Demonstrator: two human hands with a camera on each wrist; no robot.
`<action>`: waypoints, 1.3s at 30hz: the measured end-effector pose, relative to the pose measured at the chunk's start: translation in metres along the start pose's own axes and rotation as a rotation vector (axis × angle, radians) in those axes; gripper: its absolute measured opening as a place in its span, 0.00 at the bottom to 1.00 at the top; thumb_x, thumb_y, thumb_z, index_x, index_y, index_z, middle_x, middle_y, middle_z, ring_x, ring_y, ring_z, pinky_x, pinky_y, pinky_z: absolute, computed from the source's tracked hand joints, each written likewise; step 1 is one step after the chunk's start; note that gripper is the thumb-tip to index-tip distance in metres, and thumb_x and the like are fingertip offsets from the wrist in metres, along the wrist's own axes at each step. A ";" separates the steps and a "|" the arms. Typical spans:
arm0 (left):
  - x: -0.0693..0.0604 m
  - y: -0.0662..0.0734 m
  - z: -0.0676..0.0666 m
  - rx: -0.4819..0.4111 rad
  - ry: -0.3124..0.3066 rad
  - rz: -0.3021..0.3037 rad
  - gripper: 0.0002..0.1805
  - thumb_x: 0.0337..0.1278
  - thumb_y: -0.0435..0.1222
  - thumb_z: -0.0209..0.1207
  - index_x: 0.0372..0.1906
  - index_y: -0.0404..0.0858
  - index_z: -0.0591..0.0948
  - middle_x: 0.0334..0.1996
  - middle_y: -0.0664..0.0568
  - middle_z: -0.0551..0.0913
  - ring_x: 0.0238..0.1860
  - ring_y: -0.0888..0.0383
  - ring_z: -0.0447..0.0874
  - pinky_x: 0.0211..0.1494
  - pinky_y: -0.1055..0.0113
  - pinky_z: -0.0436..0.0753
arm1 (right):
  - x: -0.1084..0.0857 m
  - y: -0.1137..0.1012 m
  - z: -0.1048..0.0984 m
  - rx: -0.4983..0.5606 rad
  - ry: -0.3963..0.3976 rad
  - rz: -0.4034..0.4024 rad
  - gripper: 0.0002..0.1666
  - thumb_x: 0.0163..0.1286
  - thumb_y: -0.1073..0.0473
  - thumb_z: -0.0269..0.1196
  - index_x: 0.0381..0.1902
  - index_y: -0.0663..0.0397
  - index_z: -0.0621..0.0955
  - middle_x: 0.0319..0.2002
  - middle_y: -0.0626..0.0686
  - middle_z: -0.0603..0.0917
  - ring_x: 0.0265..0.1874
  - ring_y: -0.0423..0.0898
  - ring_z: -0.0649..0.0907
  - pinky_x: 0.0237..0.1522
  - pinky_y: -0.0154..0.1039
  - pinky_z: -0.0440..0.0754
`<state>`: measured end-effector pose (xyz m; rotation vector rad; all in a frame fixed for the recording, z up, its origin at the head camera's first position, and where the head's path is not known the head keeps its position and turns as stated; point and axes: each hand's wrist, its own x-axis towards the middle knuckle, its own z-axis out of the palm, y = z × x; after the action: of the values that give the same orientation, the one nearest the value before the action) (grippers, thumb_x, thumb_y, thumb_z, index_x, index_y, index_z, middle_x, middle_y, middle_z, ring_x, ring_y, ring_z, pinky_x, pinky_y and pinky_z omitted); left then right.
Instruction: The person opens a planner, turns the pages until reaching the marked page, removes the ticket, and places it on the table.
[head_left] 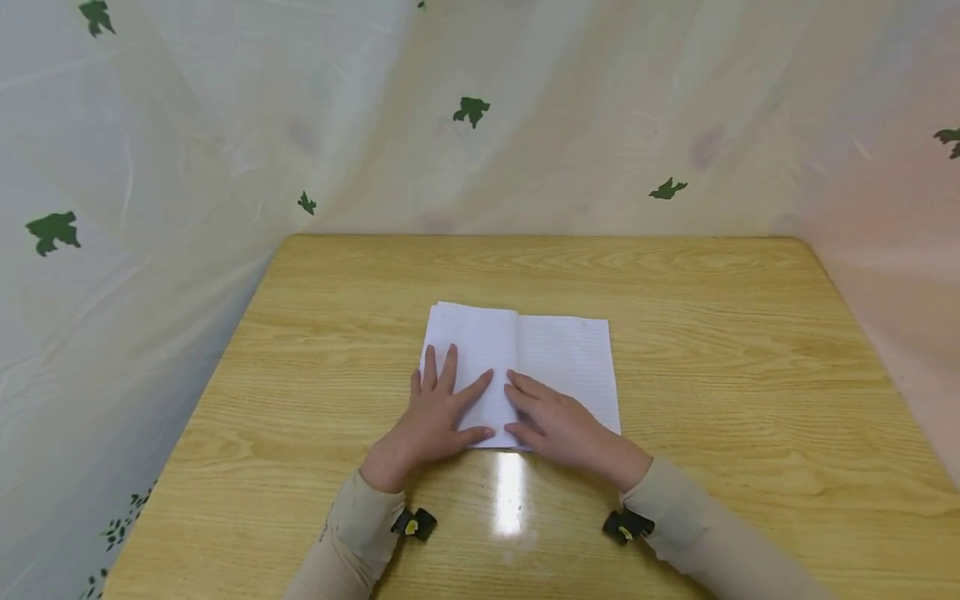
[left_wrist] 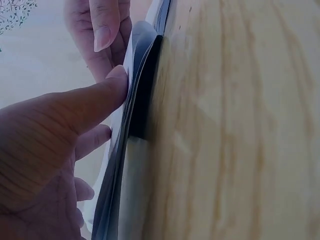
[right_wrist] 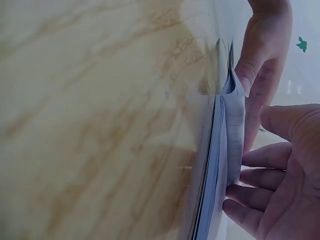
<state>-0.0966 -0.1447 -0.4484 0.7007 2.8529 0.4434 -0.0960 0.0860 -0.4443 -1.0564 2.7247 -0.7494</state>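
An open notebook with lined white pages lies flat on the wooden table. Spread across its left page is my left hand, fingers straight and apart, the thumb near the bottom edge. My right hand rests near the centre fold, fingertips pointing left. In the left wrist view, the thumb of my left hand touches the page by the notebook's edge. The right wrist view shows the fingertips of my right hand at the pages, which curve up at the fold.
The wooden table extends around the notebook on all sides. Behind it and at both sides hangs a pale curtain with green bird shapes. A black strap piece is at the left sleeve, another at the right sleeve.
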 end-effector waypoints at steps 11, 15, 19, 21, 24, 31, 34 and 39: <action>0.001 -0.002 0.001 -0.020 -0.053 0.061 0.40 0.60 0.54 0.61 0.75 0.52 0.62 0.76 0.35 0.43 0.74 0.33 0.35 0.70 0.33 0.42 | -0.002 0.005 -0.002 0.008 -0.110 -0.094 0.28 0.76 0.57 0.53 0.69 0.64 0.68 0.73 0.61 0.61 0.72 0.61 0.59 0.68 0.56 0.62; 0.000 -0.003 0.001 -0.046 -0.066 0.075 0.39 0.61 0.53 0.61 0.75 0.51 0.62 0.76 0.35 0.44 0.74 0.33 0.37 0.71 0.36 0.45 | -0.002 0.007 -0.007 0.052 -0.108 -0.070 0.28 0.75 0.56 0.55 0.69 0.61 0.69 0.72 0.59 0.65 0.71 0.59 0.63 0.67 0.55 0.63; 0.000 -0.004 0.000 -0.053 -0.072 0.079 0.39 0.62 0.52 0.60 0.75 0.50 0.62 0.76 0.35 0.44 0.74 0.33 0.38 0.71 0.36 0.46 | 0.000 0.012 -0.013 0.035 -0.071 -0.032 0.30 0.73 0.55 0.59 0.68 0.61 0.70 0.68 0.61 0.70 0.68 0.57 0.68 0.67 0.53 0.65; 0.000 -0.004 0.000 -0.052 -0.078 0.078 0.39 0.62 0.52 0.60 0.75 0.50 0.62 0.76 0.35 0.44 0.74 0.33 0.37 0.71 0.36 0.46 | 0.001 0.015 -0.015 -0.003 -0.046 -0.019 0.30 0.71 0.55 0.61 0.67 0.62 0.72 0.66 0.61 0.72 0.66 0.58 0.70 0.66 0.54 0.66; 0.000 -0.003 -0.001 -0.050 -0.083 0.078 0.39 0.62 0.52 0.60 0.75 0.50 0.61 0.76 0.35 0.45 0.74 0.33 0.38 0.71 0.37 0.46 | 0.002 0.023 -0.019 -0.070 -0.015 0.000 0.29 0.69 0.57 0.64 0.64 0.63 0.74 0.63 0.62 0.75 0.64 0.59 0.72 0.65 0.55 0.67; -0.001 -0.003 -0.001 -0.062 -0.089 0.073 0.39 0.62 0.52 0.60 0.75 0.50 0.62 0.76 0.35 0.45 0.74 0.33 0.38 0.72 0.37 0.45 | 0.004 0.045 -0.028 -0.157 0.026 0.045 0.29 0.65 0.60 0.67 0.62 0.65 0.76 0.62 0.64 0.75 0.63 0.61 0.73 0.63 0.57 0.69; -0.001 -0.003 -0.001 -0.069 -0.093 0.068 0.39 0.62 0.53 0.60 0.75 0.51 0.62 0.76 0.36 0.44 0.75 0.34 0.37 0.72 0.37 0.45 | 0.004 0.054 -0.033 -0.182 0.027 0.052 0.29 0.63 0.60 0.69 0.61 0.66 0.76 0.62 0.65 0.75 0.62 0.63 0.73 0.63 0.58 0.69; -0.001 -0.003 -0.001 -0.075 -0.093 0.064 0.39 0.62 0.52 0.60 0.75 0.51 0.62 0.76 0.36 0.44 0.75 0.34 0.36 0.72 0.37 0.43 | 0.007 0.069 -0.042 -0.178 0.006 0.091 0.33 0.62 0.59 0.69 0.62 0.68 0.75 0.64 0.66 0.73 0.64 0.64 0.71 0.64 0.59 0.67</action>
<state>-0.0976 -0.1482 -0.4486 0.7796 2.7180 0.5107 -0.1540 0.1419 -0.4416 -0.9546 2.8657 -0.5050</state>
